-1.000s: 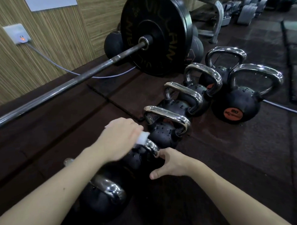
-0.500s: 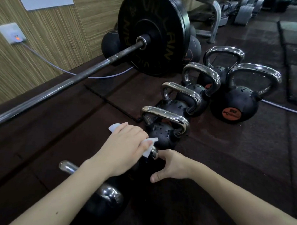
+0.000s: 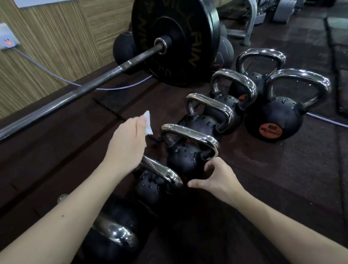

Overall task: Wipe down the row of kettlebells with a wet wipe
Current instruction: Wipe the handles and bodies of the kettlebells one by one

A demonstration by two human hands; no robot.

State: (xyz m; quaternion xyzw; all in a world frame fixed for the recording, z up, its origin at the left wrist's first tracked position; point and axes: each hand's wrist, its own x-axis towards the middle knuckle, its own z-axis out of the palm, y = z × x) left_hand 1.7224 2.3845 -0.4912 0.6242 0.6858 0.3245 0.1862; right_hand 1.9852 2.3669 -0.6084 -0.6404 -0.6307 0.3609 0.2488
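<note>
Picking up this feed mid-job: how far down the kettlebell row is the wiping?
Done can't be confirmed: water droplets show on several bells, including the second kettlebell.

In hand: the left hand holds the wet wipe lifted off the handles, beside the third kettlebell; the right hand braces that bell's side.

Left: probably the bells beyond it, up to the orange-labelled kettlebell, also beaded.

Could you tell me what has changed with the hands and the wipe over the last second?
The left hand, still pinching the wet wipe, lifted off the second kettlebell's handle and moved up toward the third kettlebell. The right hand shifted forward to that kettlebell's body. The kettlebells themselves stayed put.
</note>
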